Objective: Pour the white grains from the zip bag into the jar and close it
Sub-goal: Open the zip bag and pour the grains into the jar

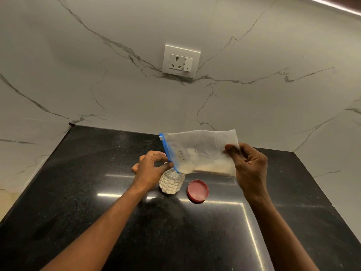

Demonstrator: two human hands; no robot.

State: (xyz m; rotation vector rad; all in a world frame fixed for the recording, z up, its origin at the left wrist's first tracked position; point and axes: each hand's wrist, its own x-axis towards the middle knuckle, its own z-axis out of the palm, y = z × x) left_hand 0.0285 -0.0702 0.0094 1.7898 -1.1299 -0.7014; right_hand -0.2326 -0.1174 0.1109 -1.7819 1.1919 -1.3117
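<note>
A clear zip bag [199,149] with a blue zip strip hangs tilted over the counter, white grains gathered along its lower edge. My left hand [150,169] pinches the blue zip end, whose corner dips into the mouth of a small clear patterned jar [171,183]. The jar stands upright on the counter and holds white grains. My right hand [248,163] grips the bag's far end, held higher. A red lid [197,191] lies flat on the counter just right of the jar.
The black polished counter [117,222] is walled by marble on the left, back and right. A white socket with a switch [181,61] sits on the back wall above the bag.
</note>
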